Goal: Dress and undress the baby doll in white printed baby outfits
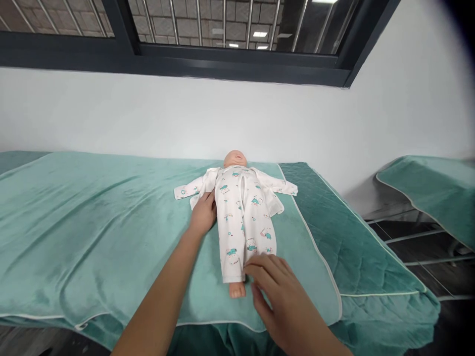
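A baby doll [235, 158] lies on its back, head toward the wall, arms spread. It has on a white long-sleeved top [272, 184] with its sides spread out, and white trousers [230, 222] printed with small animals reach up to its chest. One bare foot [237, 290] shows below a trouser leg; the other is hidden. My left hand [203, 213] rests against the doll's side by the top's edge, fingers stretched out and partly hidden. Over the lower end of the other trouser leg is my right hand [276, 287], its fingers bent, with the thumb apart from them.
Beneath the doll is a light green blanket [111, 237] with white edging, on a darker quilted mattress cover [359, 247]. A white wall [148, 113] and a barred window [222, 24] stand behind. Another green-covered bed [438, 188] and metal frame bars [415, 237] are at right.
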Motion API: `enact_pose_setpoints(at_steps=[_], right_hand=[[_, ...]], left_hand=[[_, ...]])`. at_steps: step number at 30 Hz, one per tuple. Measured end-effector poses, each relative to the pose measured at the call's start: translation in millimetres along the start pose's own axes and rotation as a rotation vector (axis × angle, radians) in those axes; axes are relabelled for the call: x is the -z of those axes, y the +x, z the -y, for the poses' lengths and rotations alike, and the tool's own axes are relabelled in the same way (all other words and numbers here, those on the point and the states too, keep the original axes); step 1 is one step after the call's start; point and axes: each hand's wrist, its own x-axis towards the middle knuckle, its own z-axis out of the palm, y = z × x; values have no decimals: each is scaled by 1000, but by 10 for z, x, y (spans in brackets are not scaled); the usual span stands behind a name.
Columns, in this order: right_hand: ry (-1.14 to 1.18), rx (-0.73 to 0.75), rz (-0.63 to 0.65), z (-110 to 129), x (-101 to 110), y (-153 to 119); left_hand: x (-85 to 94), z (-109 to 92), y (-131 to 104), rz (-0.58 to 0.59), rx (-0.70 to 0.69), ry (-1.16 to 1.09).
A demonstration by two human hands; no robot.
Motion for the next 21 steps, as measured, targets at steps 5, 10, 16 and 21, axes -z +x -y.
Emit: enact_pose_setpoints(at_steps=[5,10,16,21], right_hand=[[-45,-140,-184,-257,-90,-243],[57,-271,-209,-463,-345,-314],[238,-193,-202,-441,-256,-290],[205,-43,-188,-311,-81,-336]], left_hand=[[11,11,16,8,23,-4],[-8,39,16,16,13,35],[-8,48,11,24,6,25],[-2,45,15,22,17,34]])
